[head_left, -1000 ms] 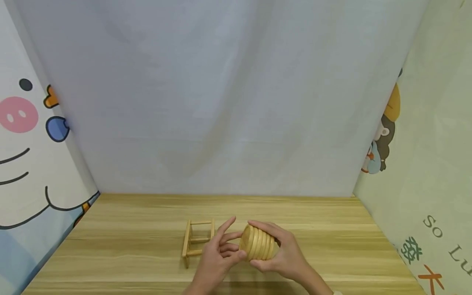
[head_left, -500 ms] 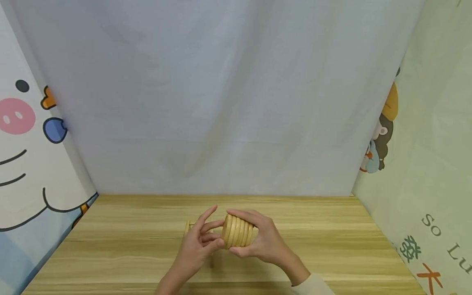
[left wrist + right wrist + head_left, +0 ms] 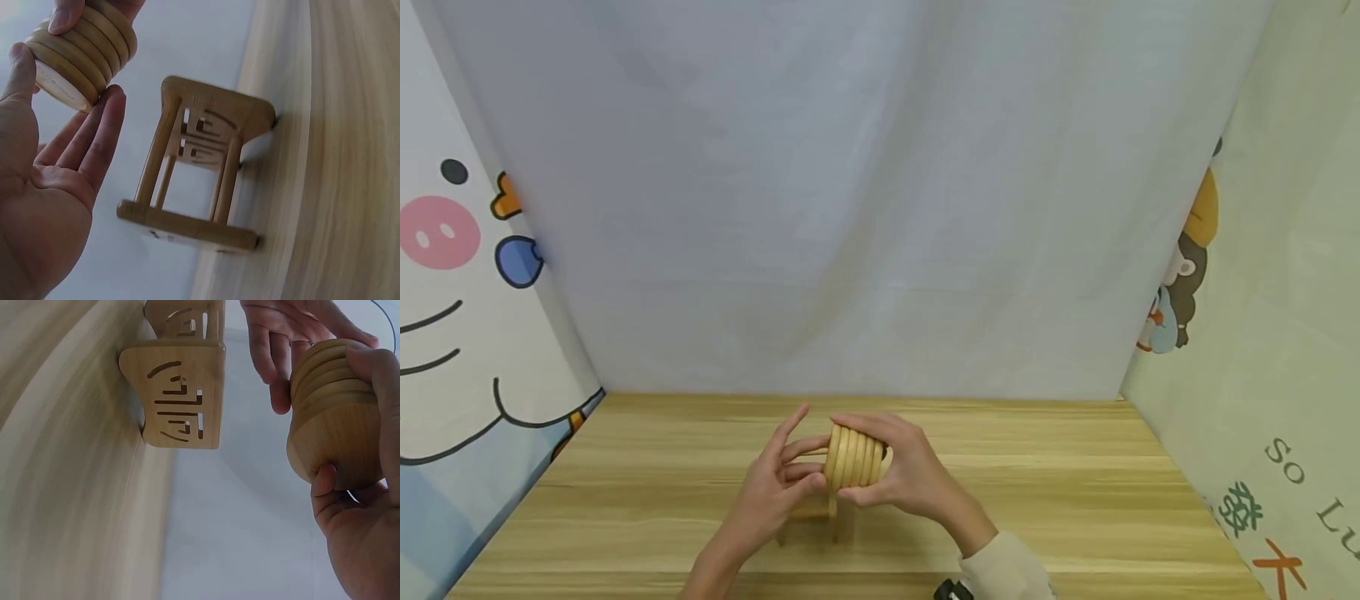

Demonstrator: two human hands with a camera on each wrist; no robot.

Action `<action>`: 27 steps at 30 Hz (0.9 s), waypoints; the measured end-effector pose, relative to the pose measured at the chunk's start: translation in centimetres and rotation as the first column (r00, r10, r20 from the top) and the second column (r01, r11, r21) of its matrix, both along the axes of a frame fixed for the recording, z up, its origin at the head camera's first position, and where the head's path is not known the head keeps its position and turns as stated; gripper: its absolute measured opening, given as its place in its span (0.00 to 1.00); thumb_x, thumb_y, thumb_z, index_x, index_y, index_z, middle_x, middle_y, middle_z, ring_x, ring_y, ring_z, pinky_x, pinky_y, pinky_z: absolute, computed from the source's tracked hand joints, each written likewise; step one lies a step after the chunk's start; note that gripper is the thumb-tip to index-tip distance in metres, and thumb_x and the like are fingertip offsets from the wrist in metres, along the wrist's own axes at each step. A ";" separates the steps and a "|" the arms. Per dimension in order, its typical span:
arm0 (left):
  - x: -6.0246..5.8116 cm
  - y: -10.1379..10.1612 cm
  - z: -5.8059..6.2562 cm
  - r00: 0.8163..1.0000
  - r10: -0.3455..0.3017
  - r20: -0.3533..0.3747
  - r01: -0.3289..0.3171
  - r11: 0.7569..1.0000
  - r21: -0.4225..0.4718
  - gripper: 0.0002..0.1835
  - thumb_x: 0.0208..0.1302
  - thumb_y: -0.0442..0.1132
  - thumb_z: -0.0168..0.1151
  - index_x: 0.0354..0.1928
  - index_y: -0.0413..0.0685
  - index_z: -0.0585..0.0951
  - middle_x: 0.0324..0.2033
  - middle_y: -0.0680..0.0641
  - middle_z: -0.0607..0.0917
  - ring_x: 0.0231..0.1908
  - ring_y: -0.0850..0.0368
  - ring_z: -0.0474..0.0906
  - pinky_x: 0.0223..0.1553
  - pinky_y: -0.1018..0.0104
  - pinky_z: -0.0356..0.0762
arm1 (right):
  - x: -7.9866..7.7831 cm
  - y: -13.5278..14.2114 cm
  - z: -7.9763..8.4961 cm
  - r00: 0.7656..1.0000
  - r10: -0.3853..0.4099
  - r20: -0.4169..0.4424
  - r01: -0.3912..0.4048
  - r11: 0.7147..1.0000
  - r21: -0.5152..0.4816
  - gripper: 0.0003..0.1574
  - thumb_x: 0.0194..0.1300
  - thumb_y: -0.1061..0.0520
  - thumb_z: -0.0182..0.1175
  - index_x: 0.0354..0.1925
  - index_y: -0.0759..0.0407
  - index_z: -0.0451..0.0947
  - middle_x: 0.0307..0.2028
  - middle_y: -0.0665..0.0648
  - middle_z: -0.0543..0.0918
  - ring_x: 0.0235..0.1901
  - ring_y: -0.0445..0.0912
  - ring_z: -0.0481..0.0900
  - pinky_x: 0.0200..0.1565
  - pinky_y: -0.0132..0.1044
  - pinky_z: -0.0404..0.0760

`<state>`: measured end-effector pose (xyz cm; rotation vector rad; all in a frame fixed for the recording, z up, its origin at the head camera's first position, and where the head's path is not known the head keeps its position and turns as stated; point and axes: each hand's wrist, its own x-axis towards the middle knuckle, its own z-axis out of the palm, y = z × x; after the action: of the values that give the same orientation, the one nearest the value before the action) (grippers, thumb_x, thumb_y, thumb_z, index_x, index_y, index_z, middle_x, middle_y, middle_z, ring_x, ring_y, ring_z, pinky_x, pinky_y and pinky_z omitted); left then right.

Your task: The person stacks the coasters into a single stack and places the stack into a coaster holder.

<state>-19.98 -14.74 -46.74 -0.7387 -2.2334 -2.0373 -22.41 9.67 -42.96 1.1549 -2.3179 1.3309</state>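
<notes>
Between my two hands, above the table, is a stack of several round wooden coasters, tipped on its side with the flat faces to left and right. My right hand grips the stack's rim from the right, thumb below and fingers above. At the left end, my left hand holds the rim with thumb and fingertips, as the left wrist view shows; its index finger points up. Below, partly hidden by the left hand and the coasters, a wooden rack stands on the table. Its cut-out side panels are joined by round rods.
The wood-grain table extends to both sides of the hands. A pale cloth hangs behind it. Printed panels stand at left and right. A small black object shows beside the right sleeve.
Both hands have carried the coasters leftward and slightly away from me, from right of the rack to over it. The stack has turned so its left face no longer shows in the head view.
</notes>
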 end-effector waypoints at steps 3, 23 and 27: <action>-0.2 -1.0 -0.3 1.000 0.014 -0.012 -0.014 1.000 -0.026 0.49 0.81 0.37 0.68 0.92 0.50 0.49 0.72 0.26 0.78 0.57 0.62 0.89 0.58 0.67 0.86 | -0.5 -0.8 -0.1 1.000 0.014 0.008 -0.014 1.000 0.014 0.50 0.54 0.57 0.87 0.74 0.53 0.83 0.65 0.59 0.88 0.58 0.49 0.86 0.48 0.36 0.89; -1.1 -5.0 -2.0 0.986 0.123 -0.115 -0.136 0.984 -0.112 0.54 0.75 0.34 0.74 0.92 0.62 0.52 0.74 0.36 0.80 0.67 0.72 0.78 0.70 0.10 0.52 | -2.6 -4.5 -0.6 0.996 0.088 0.019 -0.090 0.987 0.133 0.53 0.56 0.56 0.88 0.77 0.54 0.79 0.67 0.57 0.87 0.63 0.48 0.84 0.60 0.35 0.85; -1.3 -5.4 -2.4 0.988 0.121 -0.100 -0.131 0.986 -0.104 0.54 0.75 0.34 0.74 0.92 0.61 0.52 0.74 0.34 0.79 0.67 0.74 0.78 0.70 0.10 0.53 | -2.8 -5.0 -0.8 0.996 0.087 0.013 -0.088 0.983 0.161 0.53 0.56 0.56 0.88 0.77 0.54 0.79 0.68 0.56 0.87 0.65 0.48 0.84 0.65 0.39 0.83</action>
<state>-21.31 -20.18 -49.11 -0.6663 -2.2924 -1.7979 -25.19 4.64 -43.72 1.3173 -2.4430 1.1936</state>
